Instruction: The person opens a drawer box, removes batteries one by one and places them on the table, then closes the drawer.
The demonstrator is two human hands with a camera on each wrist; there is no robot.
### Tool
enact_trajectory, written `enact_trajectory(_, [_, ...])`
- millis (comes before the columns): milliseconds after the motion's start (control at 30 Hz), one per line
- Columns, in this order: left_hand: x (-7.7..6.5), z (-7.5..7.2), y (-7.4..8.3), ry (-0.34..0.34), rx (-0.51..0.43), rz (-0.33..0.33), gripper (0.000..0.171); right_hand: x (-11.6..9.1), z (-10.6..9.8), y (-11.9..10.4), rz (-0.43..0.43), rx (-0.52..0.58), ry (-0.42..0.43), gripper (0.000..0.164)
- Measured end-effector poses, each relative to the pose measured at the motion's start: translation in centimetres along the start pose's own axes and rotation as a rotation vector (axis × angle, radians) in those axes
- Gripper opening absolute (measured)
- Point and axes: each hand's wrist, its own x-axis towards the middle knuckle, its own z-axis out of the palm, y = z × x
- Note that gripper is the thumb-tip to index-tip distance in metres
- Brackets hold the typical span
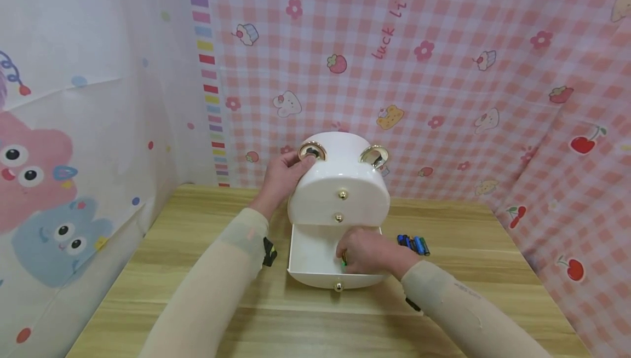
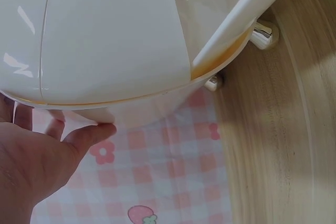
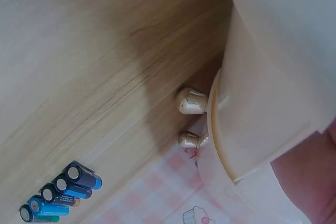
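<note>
A white drawer box (image 1: pixel 340 180) with gold knobs and two gold-rimmed ears stands on the table, its bottom drawer (image 1: pixel 313 254) pulled out. My left hand (image 1: pixel 286 174) grips the box at its upper left, close to the left ear (image 1: pixel 313 151); the left wrist view has the hand (image 2: pixel 47 150) with fingertips at the shell's edge. Inside the open drawer, my right hand (image 1: pixel 367 251) pinches a small green-tipped battery (image 1: pixel 344 260), mostly hidden by the fingers. In the right wrist view the drawer's side (image 3: pixel 268 93) covers most of that hand (image 3: pixel 307 174).
Several batteries (image 1: pixel 414 244) lie in a row on the wooden table (image 1: pixel 197 292), right of the box. Small metallic feet (image 3: pixel 191 100) hold the box up. A pink checked cloth (image 1: pixel 443 84) hangs behind, and a white patterned one (image 1: pixel 123 128) on the left.
</note>
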Motion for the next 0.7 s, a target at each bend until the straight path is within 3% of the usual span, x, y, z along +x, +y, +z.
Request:
enact_trajectory(233, [0.0,0.1,0.0,0.014,0.014,0.004,0.038,-0.2,-0.4,0.3,0.024,0.123,0.031,0.028])
enact_trajectory(400, [0.1,0.0,0.1,0.007,0.005,0.003,0.039,-0.8,-0.8,0.5,-0.017,0.198,0.070,0.028])
enact_trajectory(700, [0.1,0.1,0.1,0.000,-0.001,-0.006,0.040,-2.3,-2.0,0.5,-0.046,0.253,0.113,0.031])
